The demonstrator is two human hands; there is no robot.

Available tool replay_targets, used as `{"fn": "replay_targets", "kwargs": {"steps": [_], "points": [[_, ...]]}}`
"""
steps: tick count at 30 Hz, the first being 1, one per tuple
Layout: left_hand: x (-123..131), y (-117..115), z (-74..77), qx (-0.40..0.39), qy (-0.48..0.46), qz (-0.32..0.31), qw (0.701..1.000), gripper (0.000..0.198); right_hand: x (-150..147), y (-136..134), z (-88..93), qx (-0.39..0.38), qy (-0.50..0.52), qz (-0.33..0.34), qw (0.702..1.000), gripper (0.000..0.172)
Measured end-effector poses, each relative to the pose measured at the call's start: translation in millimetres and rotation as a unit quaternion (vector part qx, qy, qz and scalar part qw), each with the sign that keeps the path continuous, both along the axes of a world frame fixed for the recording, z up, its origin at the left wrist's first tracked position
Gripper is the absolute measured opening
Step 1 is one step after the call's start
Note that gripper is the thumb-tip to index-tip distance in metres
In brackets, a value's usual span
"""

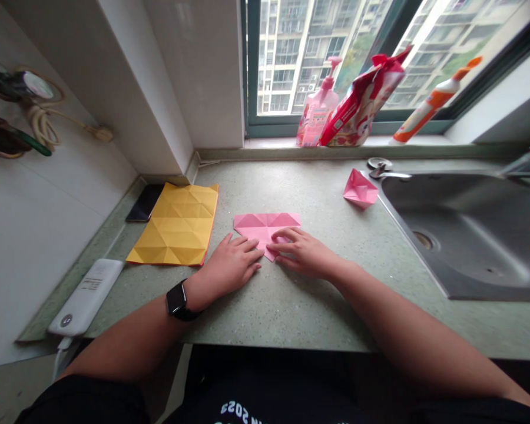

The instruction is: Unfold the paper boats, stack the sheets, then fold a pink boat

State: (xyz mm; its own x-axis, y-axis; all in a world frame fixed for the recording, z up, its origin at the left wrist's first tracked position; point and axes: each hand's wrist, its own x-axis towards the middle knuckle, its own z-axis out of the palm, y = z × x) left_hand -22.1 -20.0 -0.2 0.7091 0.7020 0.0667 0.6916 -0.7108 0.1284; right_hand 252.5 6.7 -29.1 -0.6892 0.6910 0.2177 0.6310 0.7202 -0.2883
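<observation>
Pink origami sheet (256, 227) flat on speckled countertop (291, 318), 12 o'clock from hands. Right hand (304, 254) open, not grasping, fingertips (282, 235) pressing sheet evenly. Left hand (229, 266) open, flat, fingers at sheet's edge. Creased yellow sheet (174, 227) at 9 o'clock.

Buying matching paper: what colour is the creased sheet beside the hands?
The creased paper sheet is golden yellow with a thin orange edge, clearest in the head view.

A black short-sleeved top (83, 400) with white lettering (234, 409), black smartwatch (176, 300) on the left wrist (195, 292).
</observation>
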Motion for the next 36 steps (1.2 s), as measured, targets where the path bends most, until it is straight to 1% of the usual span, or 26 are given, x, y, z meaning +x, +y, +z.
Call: {"fn": "replay_targets", "kwargs": {"steps": [5,10,14,17,22,24,25,28,30,32,36], "points": [[-0.7,-3.6,3.8,0.011,0.051,0.071,0.996,0.033,-0.3,-0.3,0.1,-0.011,0.003,-0.005,1.0,0.032],[-3.2,1.1,5.8,0.012,0.055,0.117,0.992,0.033,-1.4,-0.8,1.8,-0.009,0.0,-0.007,1.0,0.03],[-7.4,10.5,3.4,0.024,0.038,0.137,0.99,0.031,-1.7,-0.5,3.7,-0.012,-0.001,-0.004,1.0,0.03],[-10.7,16.2,-1.6,0.039,0.025,0.144,0.989,0.029,-1.7,-0.2,4.8,-0.018,-0.001,-0.002,1.0,0.03],[-8.7,13.8,-11.6,0.081,0.017,0.148,0.986,0.034,-1.7,0.4,3.4,-0.016,0.002,-0.003,1.0,0.031],[-3.2,7.3,-13.2,0.095,0.02,0.136,0.986,0.036,-1.8,0.7,1.7,-0.013,0.003,-0.002,1.0,0.03],[0.6,3.0,-13.3,0.095,0.022,0.116,0.988,0.035,-1.9,0.8,0.6,-0.01,0.005,-0.003,1.0,0.03],[13.7,-11.2,-11.5,0.065,0.023,0.011,0.998,0.03,-2.3,0.8,-2.2,-0.003,0.013,-0.006,1.0,0.028],[21.2,-18.9,-9.8,0.049,0.021,-0.042,0.998,0.032,-2.7,0.6,-3.1,0.002,0.019,-0.006,1.0,0.027],[25.1,-22.6,-8.3,0.042,0.011,-0.058,0.997,0.035,-2.9,0.4,-3.4,0.005,0.021,-0.005,1.0,0.027],[20.0,-17.1,-4.3,0.025,-0.014,-0.044,0.999,0.03,-2.4,0.7,-3.1,0.002,0.011,-0.006,1.0,0.03]]}}
